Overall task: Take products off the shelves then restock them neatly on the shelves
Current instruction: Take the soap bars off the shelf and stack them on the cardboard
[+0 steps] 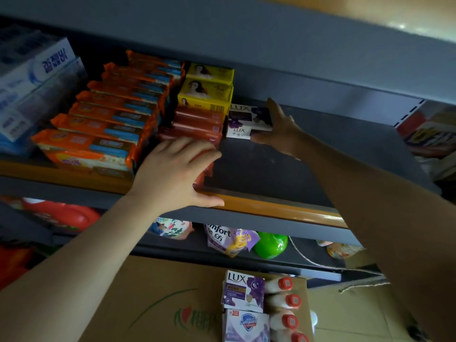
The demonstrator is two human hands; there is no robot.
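Right hand [276, 129] grips a white-and-purple Lux soap box [249, 119] at the far part of the grey shelf [283, 169], just right of the red soap packs [195, 127]. Left hand [172, 171] lies open, fingers spread over the nearest red packs, thumb on the shelf's orange front rail [283, 211]; more Lux boxes [243, 290] sit on the cardboard carton [153, 304] below

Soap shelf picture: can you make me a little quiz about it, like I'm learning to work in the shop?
1. True or false: the right hand grips a Lux soap box on the shelf.
2. What colour are the boxes stacked left of that Lux soap? A) yellow B) green C) black
3. Fill in: the left hand rests on the red ____.

Key: 1 true; 2 A; 3 packs.
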